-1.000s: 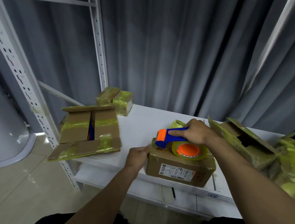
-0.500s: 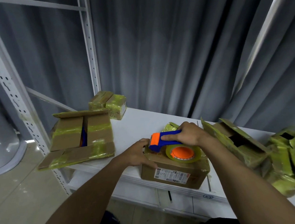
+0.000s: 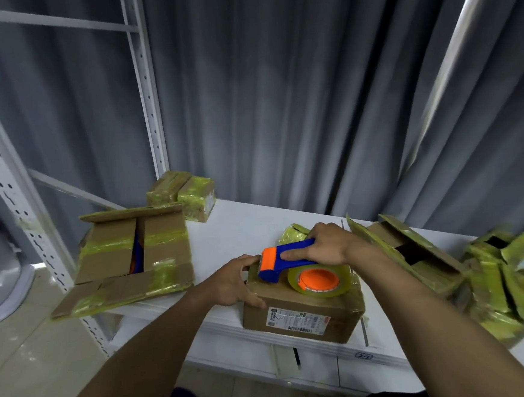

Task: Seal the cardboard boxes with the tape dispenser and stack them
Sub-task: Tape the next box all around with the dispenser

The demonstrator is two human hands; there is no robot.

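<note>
A closed cardboard box (image 3: 304,320) sits at the near edge of the white shelf board (image 3: 244,231), with a printed shipping label (image 3: 295,318) on its near face. The left hand (image 3: 234,283) clasps the box's left end, fingers curled over the top edge and thumb lying along the near side. The right hand (image 3: 328,244) grips the blue handle of the tape dispenser (image 3: 286,260), fingers wrapped fully round it. The dispenser's orange head rests on the box top near the left edge, and its tape roll (image 3: 320,280), with an orange hub, lies on the lid just to the right. To the left, an open carton (image 3: 111,257) banded with yellowish tape overhangs the shelf edge, and a blue and orange item shows in the gap between its flaps. Two small taped parcels (image 3: 182,195) stand at the far left, beside the perforated upright (image 3: 147,97). To the right, a second open carton (image 3: 412,249) lies beside a blurred heap of taped cardboard (image 3: 505,282). Grey curtains (image 3: 277,87) hang behind.
</note>
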